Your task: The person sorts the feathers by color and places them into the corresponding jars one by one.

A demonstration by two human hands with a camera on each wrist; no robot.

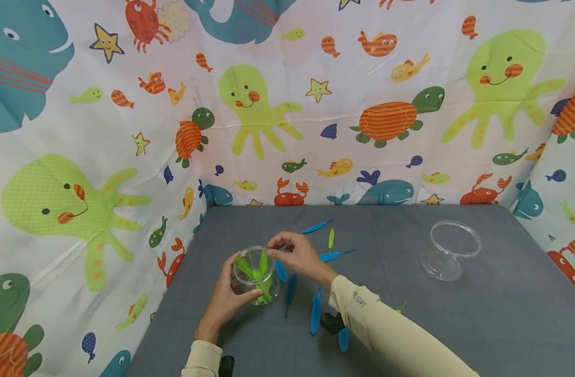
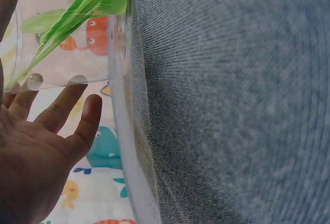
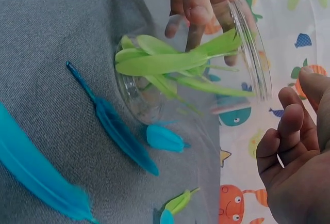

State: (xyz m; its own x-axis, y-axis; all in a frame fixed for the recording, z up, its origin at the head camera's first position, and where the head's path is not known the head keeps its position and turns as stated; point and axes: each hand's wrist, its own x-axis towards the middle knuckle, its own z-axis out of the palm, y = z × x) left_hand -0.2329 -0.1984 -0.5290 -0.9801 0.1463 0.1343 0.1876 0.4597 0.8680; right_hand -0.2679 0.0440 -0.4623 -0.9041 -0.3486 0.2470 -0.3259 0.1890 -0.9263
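My left hand [image 1: 225,297] grips a clear glass jar [image 1: 274,289] from the left, its thumb across the near side and the fingers behind. Several green feathers [image 3: 154,63] lean inside, some with their ends up near the mouth. At the right of the jar's rim is my right hand [image 1: 298,255], its fingers loosely bent. A gap shows between its thumb and fingers in the right wrist view, and nothing is seen held there. Blue feathers [image 1: 316,313] lie to the right of the jar, one dark blue feather [image 3: 121,131] close by its base.
A footed clear glass bowl [image 1: 441,268] stands on the right of the grey cloth-covered table [image 1: 377,235]. A green feather [image 1: 331,239] and another blue feather [image 1: 318,226] lie farther back. Curtains [image 1: 334,57] printed with sea animals close off the back and sides.
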